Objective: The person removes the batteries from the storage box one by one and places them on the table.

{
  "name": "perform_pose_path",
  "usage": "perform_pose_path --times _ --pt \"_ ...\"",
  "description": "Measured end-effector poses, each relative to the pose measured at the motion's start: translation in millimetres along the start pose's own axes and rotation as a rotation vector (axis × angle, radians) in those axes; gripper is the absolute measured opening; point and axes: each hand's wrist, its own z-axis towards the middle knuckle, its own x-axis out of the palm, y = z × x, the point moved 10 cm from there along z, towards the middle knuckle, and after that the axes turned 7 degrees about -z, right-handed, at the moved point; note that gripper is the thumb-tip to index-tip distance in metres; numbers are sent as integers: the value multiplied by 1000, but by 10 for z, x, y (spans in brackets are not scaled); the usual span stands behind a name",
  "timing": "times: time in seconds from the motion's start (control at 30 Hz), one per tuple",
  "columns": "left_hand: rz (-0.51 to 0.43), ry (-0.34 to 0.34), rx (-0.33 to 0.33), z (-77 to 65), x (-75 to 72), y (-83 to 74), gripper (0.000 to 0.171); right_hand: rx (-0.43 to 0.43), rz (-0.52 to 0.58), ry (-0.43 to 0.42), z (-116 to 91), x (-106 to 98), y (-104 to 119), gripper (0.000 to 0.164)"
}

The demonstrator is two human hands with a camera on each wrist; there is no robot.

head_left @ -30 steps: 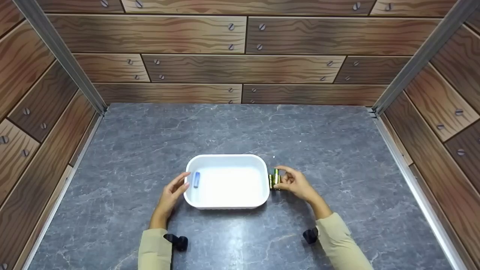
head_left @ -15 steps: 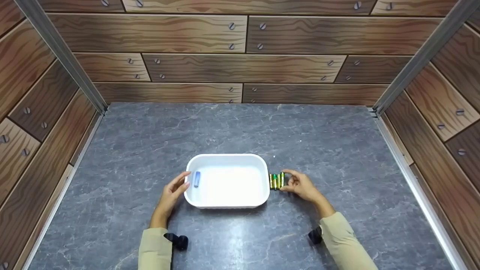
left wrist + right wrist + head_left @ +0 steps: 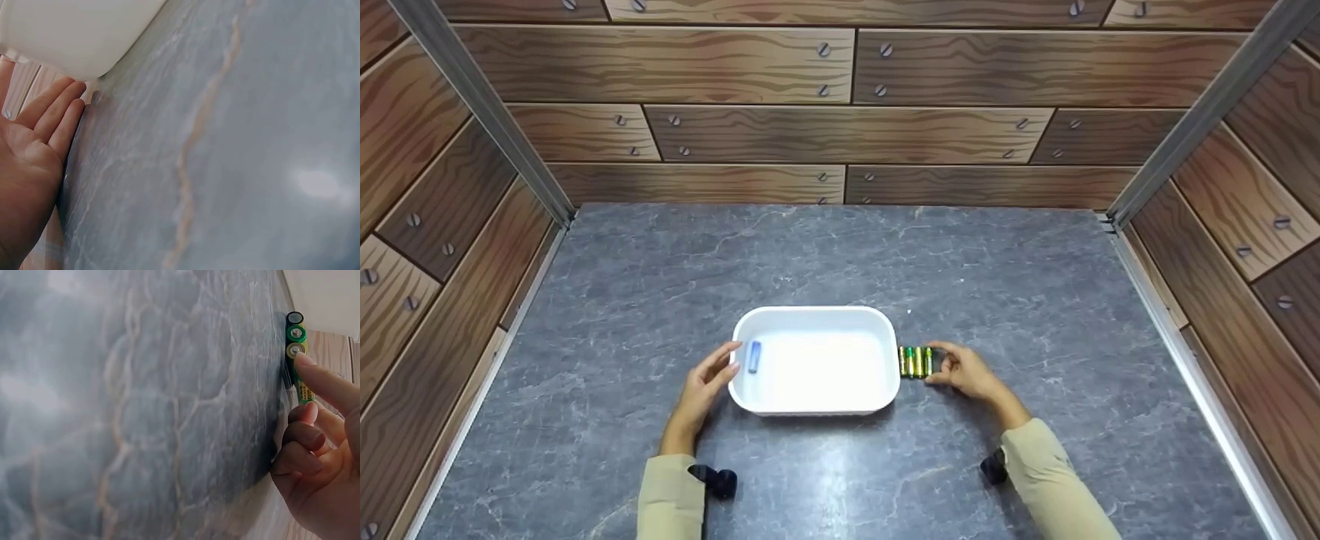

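Note:
A white plastic tub point(image 3: 817, 412) stands on the grey marbled table. My left hand point(image 3: 703, 390) rests at its left rim, fingertips touching the edge. In the left wrist view, three fingers of that hand point(image 3: 34, 152) lie straight along the tub's outer wall point(image 3: 73, 34). Right of the tub, several green and gold batteries point(image 3: 910, 361) lie side by side in a row. My right hand point(image 3: 966, 373) pinches the outermost battery point(image 3: 928, 361) by its ends between thumb and forefinger. Its other fingers are curled in the right wrist view.
A small blue cylinder point(image 3: 754, 357) lies inside the tub at its left end. A tiny white speck point(image 3: 909, 310) is on the table behind the batteries. Wood-patterned walls point(image 3: 840, 135) with grey metal corner posts point(image 3: 502, 127) enclose the table.
My right hand has moved slightly right, bringing a battery down from above the row to its right end. The left hand and tub have stayed in place.

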Motion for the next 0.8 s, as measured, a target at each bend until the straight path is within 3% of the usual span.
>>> perform_pose_path --times 0.47,0.8 --pt "26 -4 -10 0 2 -3 43 34 -63 17 38 34 12 60" --pt "19 -7 -5 2 -1 3 44 45 -11 11 20 8 41 64"
